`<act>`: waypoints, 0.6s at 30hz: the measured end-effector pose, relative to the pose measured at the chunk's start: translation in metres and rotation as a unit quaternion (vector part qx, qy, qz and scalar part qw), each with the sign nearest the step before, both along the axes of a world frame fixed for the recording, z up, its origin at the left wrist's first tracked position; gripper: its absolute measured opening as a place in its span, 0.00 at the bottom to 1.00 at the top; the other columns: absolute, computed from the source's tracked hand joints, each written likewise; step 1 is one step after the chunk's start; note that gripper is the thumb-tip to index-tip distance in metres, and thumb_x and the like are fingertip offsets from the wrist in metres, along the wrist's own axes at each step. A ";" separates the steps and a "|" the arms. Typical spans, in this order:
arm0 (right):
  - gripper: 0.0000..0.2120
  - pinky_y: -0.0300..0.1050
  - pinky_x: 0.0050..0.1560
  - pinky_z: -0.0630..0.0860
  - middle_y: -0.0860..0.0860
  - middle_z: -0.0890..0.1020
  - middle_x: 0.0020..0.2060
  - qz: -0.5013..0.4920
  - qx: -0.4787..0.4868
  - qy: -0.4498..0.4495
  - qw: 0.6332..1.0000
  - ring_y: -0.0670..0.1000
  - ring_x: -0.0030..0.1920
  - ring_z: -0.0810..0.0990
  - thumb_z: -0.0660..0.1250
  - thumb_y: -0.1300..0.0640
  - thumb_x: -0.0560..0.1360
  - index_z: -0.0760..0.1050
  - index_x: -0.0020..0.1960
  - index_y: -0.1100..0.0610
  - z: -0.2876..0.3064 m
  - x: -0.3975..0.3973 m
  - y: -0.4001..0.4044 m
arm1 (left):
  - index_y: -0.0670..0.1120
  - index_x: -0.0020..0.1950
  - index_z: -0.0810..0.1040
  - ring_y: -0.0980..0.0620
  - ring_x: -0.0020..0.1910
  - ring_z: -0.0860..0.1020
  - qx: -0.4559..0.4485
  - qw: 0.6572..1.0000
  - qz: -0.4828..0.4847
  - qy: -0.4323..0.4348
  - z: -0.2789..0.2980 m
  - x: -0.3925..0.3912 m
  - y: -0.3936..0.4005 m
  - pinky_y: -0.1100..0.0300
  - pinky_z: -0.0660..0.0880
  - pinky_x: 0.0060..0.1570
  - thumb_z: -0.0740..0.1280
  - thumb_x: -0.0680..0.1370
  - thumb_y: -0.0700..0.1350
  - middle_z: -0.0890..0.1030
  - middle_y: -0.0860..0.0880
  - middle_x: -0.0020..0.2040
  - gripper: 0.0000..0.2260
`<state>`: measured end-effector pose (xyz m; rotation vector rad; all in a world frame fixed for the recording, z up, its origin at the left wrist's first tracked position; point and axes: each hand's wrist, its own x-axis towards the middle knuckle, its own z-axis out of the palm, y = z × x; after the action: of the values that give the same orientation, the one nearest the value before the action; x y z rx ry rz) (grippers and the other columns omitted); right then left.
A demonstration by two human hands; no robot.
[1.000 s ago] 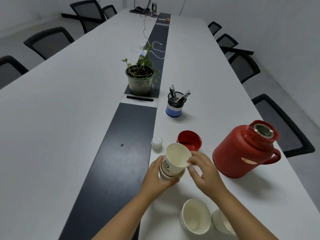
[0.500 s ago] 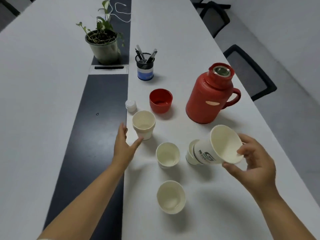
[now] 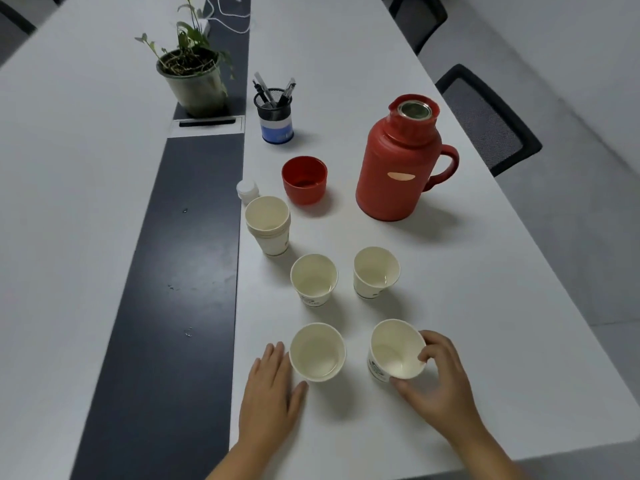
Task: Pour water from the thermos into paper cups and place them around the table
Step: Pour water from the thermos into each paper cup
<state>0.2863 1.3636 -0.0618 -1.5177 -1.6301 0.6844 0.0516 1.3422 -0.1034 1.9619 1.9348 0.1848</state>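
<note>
While the right hand (image 3: 438, 382) pinches the rim of the near-right cup (image 3: 394, 351), tilted on the table (image 3: 398, 434), the left hand (image 3: 270, 393) lies flat with straight fingers against the near-left cup (image 3: 317, 351). Two more cups (image 3: 313, 280) stand just beyond, a cup stack (image 3: 268, 225) further left. Behind them stands the uncapped red thermos (image 3: 398, 168), its red lid (image 3: 304, 180) beside it.

A red thermos (image 3: 398, 164) stands upright at the upper right of centre, mouth uncapped, handle pointing right. Four single white paper cups sit empty in a square at lower centre: far left cup (image 3: 314, 279), far right cup (image 3: 375, 272), near left cup (image 3: 317, 351), and near right cup (image 3: 396, 349), which tilts. A stack of nested cups (image 3: 268, 225) stands upright left of centre.
</note>
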 end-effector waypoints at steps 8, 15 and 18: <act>0.23 0.18 0.47 0.64 0.55 0.73 0.50 -0.001 0.001 -0.014 1.000 0.40 0.49 0.69 0.72 0.55 0.56 0.64 0.44 0.51 -0.012 -0.006 0.001 | 0.36 0.54 0.79 0.35 0.52 0.79 0.003 1.000 0.010 0.008 -0.002 0.002 0.002 0.69 0.44 0.68 0.69 0.63 0.47 0.81 0.39 0.54 0.23; 0.35 0.18 0.54 0.62 0.59 0.72 0.53 0.006 0.002 -0.022 1.000 0.28 0.59 0.64 0.74 0.61 0.54 0.64 0.57 0.53 -0.023 0.000 -0.008 | 0.33 0.57 0.77 0.32 0.62 0.71 0.047 0.987 0.081 -0.128 -0.007 -0.004 -0.001 0.80 0.45 0.63 0.74 0.66 0.32 0.75 0.35 0.61 0.20; 0.47 0.18 0.52 0.64 0.52 0.72 0.56 -0.012 -0.050 0.024 0.998 0.30 0.53 0.69 0.79 0.66 0.55 0.61 0.60 0.34 -0.027 0.005 -0.012 | 0.36 0.62 0.73 0.41 0.68 0.67 0.027 0.978 0.117 -0.169 -0.008 -0.010 -0.001 0.73 0.56 0.63 0.70 0.71 0.34 0.70 0.40 0.67 0.19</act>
<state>0.2911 1.3514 -0.0884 -1.5781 -1.5598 0.7925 0.0417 1.3409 -0.1118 1.6038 1.9382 0.5997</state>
